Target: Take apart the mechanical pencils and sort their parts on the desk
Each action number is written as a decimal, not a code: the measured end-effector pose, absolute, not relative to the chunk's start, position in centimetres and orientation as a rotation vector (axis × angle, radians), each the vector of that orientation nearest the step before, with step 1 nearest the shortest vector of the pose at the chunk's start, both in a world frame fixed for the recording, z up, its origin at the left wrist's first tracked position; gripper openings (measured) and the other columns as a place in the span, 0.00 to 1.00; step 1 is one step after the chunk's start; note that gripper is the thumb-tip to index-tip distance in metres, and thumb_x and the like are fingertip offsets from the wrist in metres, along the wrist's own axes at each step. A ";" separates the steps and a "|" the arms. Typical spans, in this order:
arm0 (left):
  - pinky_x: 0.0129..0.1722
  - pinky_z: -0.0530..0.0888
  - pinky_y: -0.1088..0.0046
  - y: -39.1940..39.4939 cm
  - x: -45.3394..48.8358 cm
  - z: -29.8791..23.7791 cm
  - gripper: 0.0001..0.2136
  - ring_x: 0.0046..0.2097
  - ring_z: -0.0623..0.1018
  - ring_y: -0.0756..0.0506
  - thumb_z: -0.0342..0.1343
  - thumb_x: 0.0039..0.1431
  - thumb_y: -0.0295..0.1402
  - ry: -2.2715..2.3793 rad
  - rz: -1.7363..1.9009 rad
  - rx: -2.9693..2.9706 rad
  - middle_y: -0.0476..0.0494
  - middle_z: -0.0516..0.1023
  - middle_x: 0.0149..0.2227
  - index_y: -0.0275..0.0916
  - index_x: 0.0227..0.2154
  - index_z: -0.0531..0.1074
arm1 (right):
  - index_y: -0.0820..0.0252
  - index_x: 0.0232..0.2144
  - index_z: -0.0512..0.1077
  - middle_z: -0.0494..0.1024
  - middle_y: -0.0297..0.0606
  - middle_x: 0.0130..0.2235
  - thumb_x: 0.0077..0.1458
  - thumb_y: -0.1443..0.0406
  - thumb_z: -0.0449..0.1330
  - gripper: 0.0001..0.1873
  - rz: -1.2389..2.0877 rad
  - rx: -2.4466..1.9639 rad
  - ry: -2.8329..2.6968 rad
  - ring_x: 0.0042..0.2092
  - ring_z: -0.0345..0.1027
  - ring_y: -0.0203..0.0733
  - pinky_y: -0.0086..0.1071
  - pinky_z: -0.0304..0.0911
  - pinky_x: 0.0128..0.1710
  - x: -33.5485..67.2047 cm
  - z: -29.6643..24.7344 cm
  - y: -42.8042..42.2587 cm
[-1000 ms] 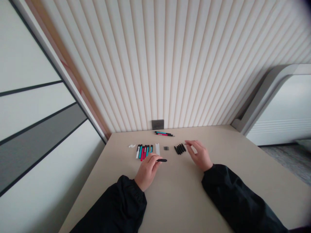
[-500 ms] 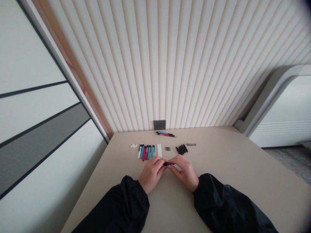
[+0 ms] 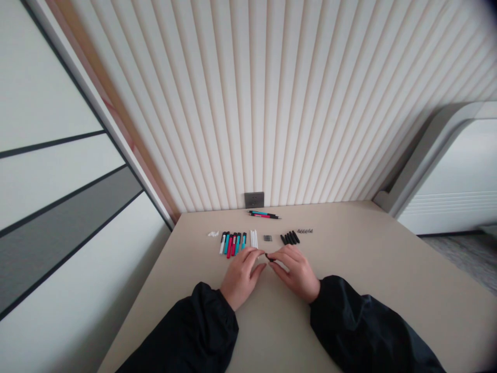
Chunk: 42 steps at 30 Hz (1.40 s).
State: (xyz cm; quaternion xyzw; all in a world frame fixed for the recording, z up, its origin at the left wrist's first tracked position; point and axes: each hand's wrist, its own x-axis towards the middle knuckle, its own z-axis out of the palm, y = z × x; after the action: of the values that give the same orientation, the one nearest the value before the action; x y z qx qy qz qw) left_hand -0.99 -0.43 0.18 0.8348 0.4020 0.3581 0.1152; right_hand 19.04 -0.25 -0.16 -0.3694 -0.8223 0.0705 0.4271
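Note:
Between the thumb and fingers of my right hand (image 3: 293, 269) is a small black pen part (image 3: 271, 258), partly covered by the fingertips. My left hand (image 3: 241, 274) is just to its left, thumb and index finger apart, with nothing visible between them. Beyond my left hand lies a row of white, teal and red pen barrels (image 3: 233, 243) with black ends. Several thin white refills (image 3: 253, 238) lie beside them. Past my right hand, several black tapered pen pieces (image 3: 290, 238) sit side by side.
Small white pieces (image 3: 213, 234) lie to the left of the barrels. A little group of tiny grey parts (image 3: 267, 238) and a row of small metallic pieces (image 3: 305, 231) lie further right. Two whole pens (image 3: 264, 214) rest near the wall, below a dark socket (image 3: 254, 200).
My left thumb and index finger have parted from the black pen part, which now stays in my right hand, tilted differently. The parts on the table have not moved.

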 end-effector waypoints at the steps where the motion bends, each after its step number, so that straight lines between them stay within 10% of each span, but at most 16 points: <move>1: 0.47 0.72 0.63 -0.5 -1.0 0.3 0.10 0.46 0.73 0.43 0.50 0.63 0.30 1.200 1.056 2.436 0.40 0.72 0.44 0.41 0.47 0.67 | 0.55 0.43 0.74 0.78 0.41 0.37 0.61 0.64 0.56 0.10 0.123 -0.979 -2.041 0.39 0.69 0.44 0.39 0.64 0.40 19.5 -0.2 0.2; 42: 0.43 0.71 0.69 -0.7 -0.8 0.5 0.07 0.40 0.73 0.47 0.48 0.64 0.29 1.177 0.918 2.532 0.45 0.72 0.36 0.40 0.35 0.71 | 0.57 0.33 0.75 0.75 0.40 0.40 0.62 0.65 0.53 0.11 -0.312 -1.411 -2.200 0.43 0.63 0.44 0.37 0.52 0.44 21.0 -0.3 2.6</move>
State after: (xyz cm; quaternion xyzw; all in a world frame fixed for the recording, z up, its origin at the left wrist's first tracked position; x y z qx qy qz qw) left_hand -0.78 -0.69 0.55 0.8571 0.3983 0.3107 0.1009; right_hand 20.99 2.63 -0.29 -0.5186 -0.8090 -0.1146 0.2519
